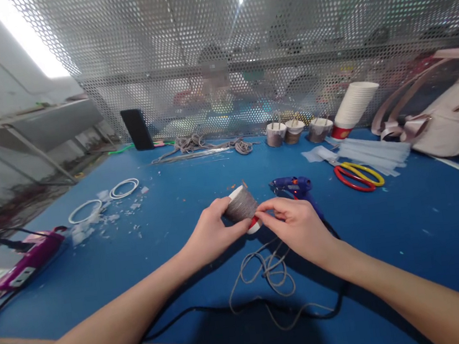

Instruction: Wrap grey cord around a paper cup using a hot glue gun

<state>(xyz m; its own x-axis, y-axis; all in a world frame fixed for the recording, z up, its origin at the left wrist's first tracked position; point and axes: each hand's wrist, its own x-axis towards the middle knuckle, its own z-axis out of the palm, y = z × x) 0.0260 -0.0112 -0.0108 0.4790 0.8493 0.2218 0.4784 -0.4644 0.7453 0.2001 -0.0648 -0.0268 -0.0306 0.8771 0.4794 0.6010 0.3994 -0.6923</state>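
Observation:
A paper cup [241, 206] wound with grey cord lies tilted in my left hand [215, 227], whose fingers and thumb close around it. A red and white band of bare cup shows at the end nearer me. My right hand [296, 222] pinches the grey cord against the cup beside that red band; the fingertips hide most of the pinched part. Loose loops of the cord [273, 272] trail below on the blue table. Just behind my right hand rests a blue glue gun [293, 185] with a small red light.
Wrapped cups [275, 134], a stack of paper cups [355, 106], glue sticks [372, 153] and red and yellow rings [356, 177] stand or lie at right. White rings [86, 211] and a purple power strip [25, 261] are left. A black cable [196, 309] crosses the front.

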